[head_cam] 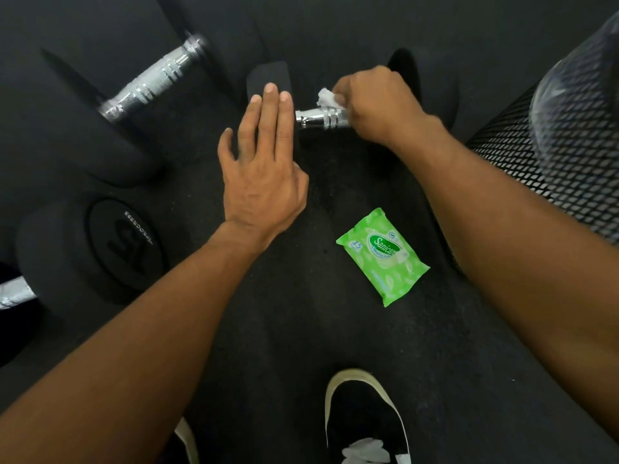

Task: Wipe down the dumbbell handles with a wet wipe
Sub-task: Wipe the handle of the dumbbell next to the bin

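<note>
Two hands: both in view, working apart from each other on one dumbbell lying on the floor.
Left hand (264,175): flat, palm down, fingers straight and close together; the fingertips lie over the black rubber end weight (268,75) at the left end of the dumbbell. Firm contact cannot be confirmed.
Right hand (375,105): fingers curled, gripping a crumpled white wet wipe (326,97) around the dumbbell's handle.
Chrome ribbed dumbbell handle (318,119): a short bright stretch shows between the hands; the rest is covered by the right hand and the wet wipe.
Wet wipe position: on the upper side of the handle, partly sticking out from the right hand's fingers.
Second dumbbell: chrome knurled handle (150,82) lying diagonally on the floor, well to the left of the left hand, untouched.
Third dumbbell: round black end weight with raised lettering (124,239) at the left, below the second; a bit of its chrome bar (13,293) shows beside it.
Green plastic wipes packet (383,256): flat on the black speckled rubber floor (301,336), between the forearms, nearer the right one.
Black metal mesh bin (552,155): far right, lined with clear plastic (576,88).
Black shoe with white sole (365,416): on the floor below the packet.
</note>
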A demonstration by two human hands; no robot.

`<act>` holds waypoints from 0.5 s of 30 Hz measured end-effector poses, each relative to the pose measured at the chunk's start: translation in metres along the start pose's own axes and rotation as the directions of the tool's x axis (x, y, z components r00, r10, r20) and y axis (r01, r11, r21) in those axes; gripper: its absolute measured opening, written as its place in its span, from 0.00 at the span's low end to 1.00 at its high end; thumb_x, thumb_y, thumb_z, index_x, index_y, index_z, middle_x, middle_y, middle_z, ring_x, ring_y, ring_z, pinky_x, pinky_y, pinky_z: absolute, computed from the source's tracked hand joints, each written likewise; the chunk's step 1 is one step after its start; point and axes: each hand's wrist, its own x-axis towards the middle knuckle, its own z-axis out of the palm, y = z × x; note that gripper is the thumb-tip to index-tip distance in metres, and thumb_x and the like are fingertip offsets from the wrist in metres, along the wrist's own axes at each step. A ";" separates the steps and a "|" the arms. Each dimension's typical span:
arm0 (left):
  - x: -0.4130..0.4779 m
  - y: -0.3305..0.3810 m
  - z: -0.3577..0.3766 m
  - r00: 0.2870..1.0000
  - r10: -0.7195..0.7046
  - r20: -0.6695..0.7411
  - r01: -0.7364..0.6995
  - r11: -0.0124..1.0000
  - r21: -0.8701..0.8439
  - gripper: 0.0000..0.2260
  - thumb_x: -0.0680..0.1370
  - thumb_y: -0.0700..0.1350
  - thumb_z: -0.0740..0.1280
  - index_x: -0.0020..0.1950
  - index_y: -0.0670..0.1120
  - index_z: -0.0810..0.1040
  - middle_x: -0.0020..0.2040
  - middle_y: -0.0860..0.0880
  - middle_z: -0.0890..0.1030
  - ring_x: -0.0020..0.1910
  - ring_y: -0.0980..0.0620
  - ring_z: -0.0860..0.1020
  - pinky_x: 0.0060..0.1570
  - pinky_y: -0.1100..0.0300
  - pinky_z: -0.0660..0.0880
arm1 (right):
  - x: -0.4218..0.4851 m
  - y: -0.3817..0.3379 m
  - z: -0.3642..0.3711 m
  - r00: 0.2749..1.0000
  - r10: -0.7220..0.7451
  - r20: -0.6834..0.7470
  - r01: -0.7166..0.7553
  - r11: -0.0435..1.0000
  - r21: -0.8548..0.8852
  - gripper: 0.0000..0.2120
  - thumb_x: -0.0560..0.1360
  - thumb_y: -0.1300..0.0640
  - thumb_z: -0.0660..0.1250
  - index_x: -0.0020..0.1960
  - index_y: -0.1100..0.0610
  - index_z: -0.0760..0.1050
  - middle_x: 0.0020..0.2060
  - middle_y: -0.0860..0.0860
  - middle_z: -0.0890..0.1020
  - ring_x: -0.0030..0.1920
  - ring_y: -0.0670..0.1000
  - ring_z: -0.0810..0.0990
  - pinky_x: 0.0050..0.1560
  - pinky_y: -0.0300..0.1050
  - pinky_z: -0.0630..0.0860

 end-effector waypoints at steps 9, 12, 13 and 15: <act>-0.003 0.001 0.002 1.000 -0.006 -0.011 0.006 1.000 -0.001 0.34 0.77 0.48 0.58 0.82 0.41 0.53 0.82 0.43 0.54 0.81 0.44 0.56 0.71 0.39 0.62 | -0.033 -0.008 0.016 0.976 -0.020 -0.218 0.010 0.999 -0.046 0.13 0.80 0.61 0.55 0.57 0.58 0.78 0.52 0.57 0.81 0.51 0.59 0.80 0.47 0.52 0.73; -0.005 0.002 0.003 1.000 -0.010 -0.026 0.010 1.000 0.004 0.34 0.77 0.47 0.58 0.82 0.41 0.54 0.82 0.42 0.55 0.81 0.44 0.56 0.71 0.39 0.63 | -0.051 -0.012 0.025 0.968 0.002 -0.250 -0.019 0.997 -0.068 0.15 0.78 0.62 0.53 0.58 0.58 0.76 0.54 0.56 0.80 0.53 0.60 0.78 0.48 0.53 0.69; -0.005 0.002 0.003 0.999 -0.011 -0.030 0.012 1.000 0.007 0.34 0.77 0.47 0.58 0.82 0.41 0.54 0.82 0.42 0.55 0.81 0.44 0.56 0.71 0.39 0.63 | -0.053 -0.013 0.027 0.967 0.015 -0.253 -0.033 0.997 -0.066 0.15 0.78 0.62 0.53 0.58 0.58 0.76 0.55 0.55 0.80 0.54 0.60 0.78 0.47 0.52 0.69; -0.005 0.003 0.003 0.999 -0.010 -0.031 0.011 1.000 0.010 0.34 0.77 0.47 0.58 0.82 0.41 0.54 0.82 0.43 0.55 0.81 0.45 0.56 0.71 0.39 0.63 | -0.052 -0.014 0.026 0.968 0.051 -0.245 -0.066 0.997 -0.051 0.16 0.79 0.62 0.53 0.60 0.58 0.75 0.57 0.55 0.79 0.55 0.60 0.78 0.48 0.53 0.71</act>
